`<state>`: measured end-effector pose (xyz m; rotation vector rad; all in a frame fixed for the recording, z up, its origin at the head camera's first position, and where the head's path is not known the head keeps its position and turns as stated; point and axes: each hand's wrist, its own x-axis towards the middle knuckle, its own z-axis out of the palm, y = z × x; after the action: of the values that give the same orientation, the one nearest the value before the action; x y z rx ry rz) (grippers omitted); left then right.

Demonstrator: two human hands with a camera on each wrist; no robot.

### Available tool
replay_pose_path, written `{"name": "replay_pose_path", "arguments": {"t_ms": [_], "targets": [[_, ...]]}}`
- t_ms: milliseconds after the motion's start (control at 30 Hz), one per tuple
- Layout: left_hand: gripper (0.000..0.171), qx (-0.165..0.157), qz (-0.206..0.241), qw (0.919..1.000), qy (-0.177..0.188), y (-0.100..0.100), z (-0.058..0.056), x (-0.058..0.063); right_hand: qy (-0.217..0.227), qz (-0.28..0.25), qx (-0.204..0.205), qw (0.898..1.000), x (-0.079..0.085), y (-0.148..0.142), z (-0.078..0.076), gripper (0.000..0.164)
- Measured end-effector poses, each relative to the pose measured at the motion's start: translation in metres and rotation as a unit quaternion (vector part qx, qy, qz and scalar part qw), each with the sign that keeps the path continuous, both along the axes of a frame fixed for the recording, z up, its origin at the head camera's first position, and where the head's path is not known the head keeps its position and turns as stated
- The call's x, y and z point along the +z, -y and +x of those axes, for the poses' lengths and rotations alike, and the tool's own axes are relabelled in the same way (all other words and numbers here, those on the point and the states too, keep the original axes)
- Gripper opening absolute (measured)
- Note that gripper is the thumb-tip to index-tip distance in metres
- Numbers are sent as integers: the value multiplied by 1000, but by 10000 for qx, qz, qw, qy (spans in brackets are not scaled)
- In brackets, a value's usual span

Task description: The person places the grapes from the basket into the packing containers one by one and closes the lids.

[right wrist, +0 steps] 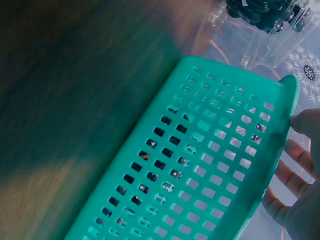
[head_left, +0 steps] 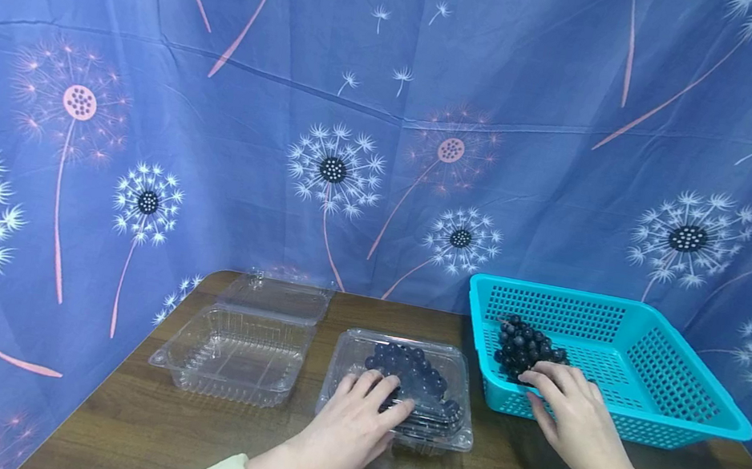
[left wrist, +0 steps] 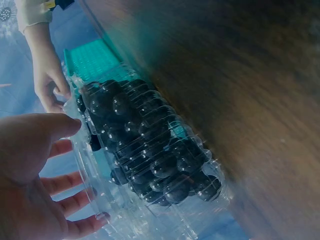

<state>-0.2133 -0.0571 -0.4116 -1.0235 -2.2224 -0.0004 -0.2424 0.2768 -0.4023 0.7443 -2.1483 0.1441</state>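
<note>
In the head view, my left hand [head_left: 355,422] rests its spread fingers on a lidded clear plastic container [head_left: 462,365]. Dark grapes [head_left: 424,371] fill part of it, and they show closely packed through its ribbed side in the left wrist view. My right hand [head_left: 575,418] reaches over the near rim of a turquoise plastic basket [head_left: 653,430], fingers loosely bent. Its fingertips are right at a bunch of dark grapes [head_left: 518,346] in the basket's left end. From the right wrist, the thumb and fingers [right wrist: 292,177] show along the basket's rim.
A second clear container [head_left: 241,356] stands on the left of the brown wooden table [head_left: 120,435], its lid [head_left: 275,296] folded back. Behind the table hangs a blue cloth [head_left: 257,103] with a dandelion print.
</note>
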Motion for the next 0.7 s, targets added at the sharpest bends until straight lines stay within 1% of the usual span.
{"name": "replay_pose_path", "arguments": {"t_ms": [167,367,567,700], "targets": [[48,85,-182,9998,-48,-1,-1,-5,-162,132,116,9997,-1,0,1,47],[48,105,-275,9995,-65,-2,-1,-6,-292,333,30,9990,-3,1,1,50],[50,48,-378,9993,-39,-1,-1,-5,-457,183,76,9988,-5,3,0,46],[50,-7,-406,9992,-47,0,-2,-6,-317,132,-6,9994,-5,4,0,44]]}}
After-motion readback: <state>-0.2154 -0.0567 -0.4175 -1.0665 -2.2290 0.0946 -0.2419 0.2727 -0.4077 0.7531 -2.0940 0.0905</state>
